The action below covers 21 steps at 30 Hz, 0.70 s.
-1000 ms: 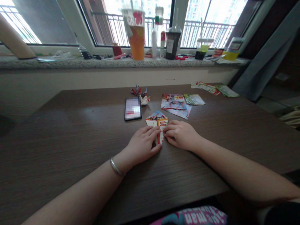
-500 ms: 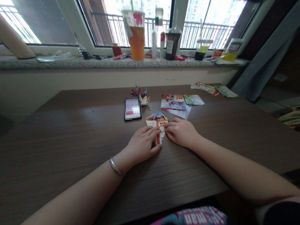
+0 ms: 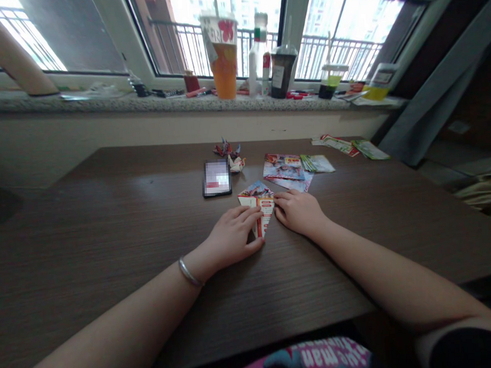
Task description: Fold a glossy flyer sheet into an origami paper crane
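Note:
A printed sheet of paper (image 3: 267, 211), folded to a kite shape, lies on the table with its narrow point toward me. My left hand (image 3: 233, 233) rests flat over its left half, fingers stretched out and thumb near the lower point. At the paper's upper right edge is my right hand (image 3: 298, 210), palm down, its fingers loosely extended and the tips by the right corner. Beyond the paper, a white folded paper crane (image 3: 236, 164) and a darker, colourful one (image 3: 224, 148) stand close to a phone (image 3: 216, 179).
Printed leaflets (image 3: 283, 167) and a stack of green-white papers (image 3: 318, 163) lie right of the phone. More paper strips (image 3: 341, 145) are at the table's far right. Along the windowsill (image 3: 160, 103) stand an orange drink cup (image 3: 224, 71), a clear bottle (image 3: 255, 64) and a dark cup (image 3: 280, 74).
My right hand has slid a little away from me and to the right along the paper's edge, uncovering more of its right side. My left hand has stayed put.

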### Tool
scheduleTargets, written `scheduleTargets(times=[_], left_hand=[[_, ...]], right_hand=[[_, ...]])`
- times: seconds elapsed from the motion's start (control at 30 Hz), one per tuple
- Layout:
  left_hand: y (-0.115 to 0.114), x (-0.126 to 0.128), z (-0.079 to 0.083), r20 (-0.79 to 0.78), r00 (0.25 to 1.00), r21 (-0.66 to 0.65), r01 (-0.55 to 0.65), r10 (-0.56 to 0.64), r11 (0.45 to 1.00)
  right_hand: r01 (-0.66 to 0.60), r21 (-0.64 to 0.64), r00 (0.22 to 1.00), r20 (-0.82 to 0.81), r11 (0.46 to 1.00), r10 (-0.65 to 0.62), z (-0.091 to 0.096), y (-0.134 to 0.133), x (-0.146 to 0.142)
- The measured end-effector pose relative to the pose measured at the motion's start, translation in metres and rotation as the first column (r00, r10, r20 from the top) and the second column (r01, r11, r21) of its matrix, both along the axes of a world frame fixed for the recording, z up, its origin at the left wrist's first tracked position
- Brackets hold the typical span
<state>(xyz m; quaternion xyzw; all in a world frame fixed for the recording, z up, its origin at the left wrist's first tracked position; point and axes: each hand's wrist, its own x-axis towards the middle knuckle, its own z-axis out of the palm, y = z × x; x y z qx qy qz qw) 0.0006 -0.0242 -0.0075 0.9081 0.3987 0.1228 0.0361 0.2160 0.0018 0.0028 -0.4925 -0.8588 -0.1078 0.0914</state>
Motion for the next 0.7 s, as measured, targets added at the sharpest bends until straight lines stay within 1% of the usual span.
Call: scheduleTargets(times=[0.13, 0.23, 0.5, 0.6, 0.7], left_hand=[[-0.0012, -0.0003, 0.0022, -0.016, 1.000, -0.033, -0.005, 0.005, 0.999], [-0.0013, -0.0013, 0.0021, -0.020, 1.000, -0.057, -0.014, 0.013, 0.998], [0.0013, -0.0047, 0.0025, -0.047, 0.999, -0.077, 0.013, -0.017, 0.997], [0.0012, -0.0050, 0.0037, -0.061, 0.998, -0.090, 0.010, -0.015, 0.996], [0.0005, -0.0050, 0.0047, -0.075, 0.997, -0.101, -0.001, -0.006, 0.995]], right_hand=[[0.039, 0.010, 0.999, -0.009, 0.999, -0.039, -0.0006, 0.0011, 0.0009], [0.044, 0.017, 0.999, -0.005, 0.999, -0.044, -0.0007, 0.0018, 0.0019], [0.069, 0.015, 0.998, 0.011, 0.998, -0.069, 0.0004, 0.0025, 0.0052], [0.054, 0.004, 0.998, 0.043, 0.999, -0.054, 0.0023, 0.0009, 0.0047], [-0.004, -0.009, 0.997, 0.075, 1.000, 0.004, 0.0041, -0.0024, 0.0029]])
